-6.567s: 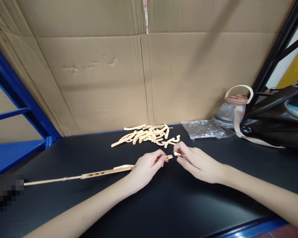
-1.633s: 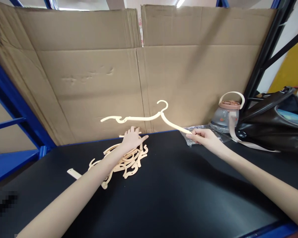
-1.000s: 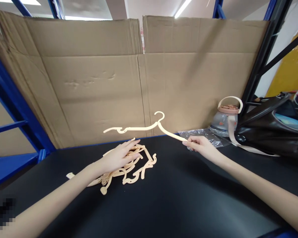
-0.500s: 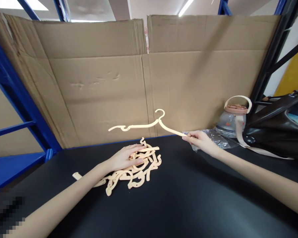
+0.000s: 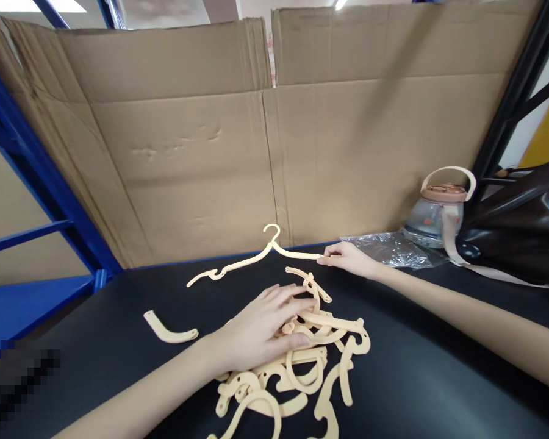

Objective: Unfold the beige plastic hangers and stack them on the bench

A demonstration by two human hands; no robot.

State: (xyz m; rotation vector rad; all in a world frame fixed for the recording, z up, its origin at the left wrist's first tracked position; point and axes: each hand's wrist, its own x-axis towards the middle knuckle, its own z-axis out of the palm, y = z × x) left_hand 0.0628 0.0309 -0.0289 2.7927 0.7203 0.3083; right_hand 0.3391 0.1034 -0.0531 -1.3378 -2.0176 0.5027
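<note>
pinching one end of the hanger [image 5: 244,263] with the right hand [image 5: 348,259], left hand [image 5: 260,329] spread open on the loose pieces [image 5: 322,322]

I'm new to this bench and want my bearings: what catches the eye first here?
A heap of cream hanger parts lies mid-foreground on the black table, the left hand flat on top of it. Behind it, the right hand pinches one end of an assembled hanger near the cardboard wall. A single curved piece lies apart to the left.
</note>
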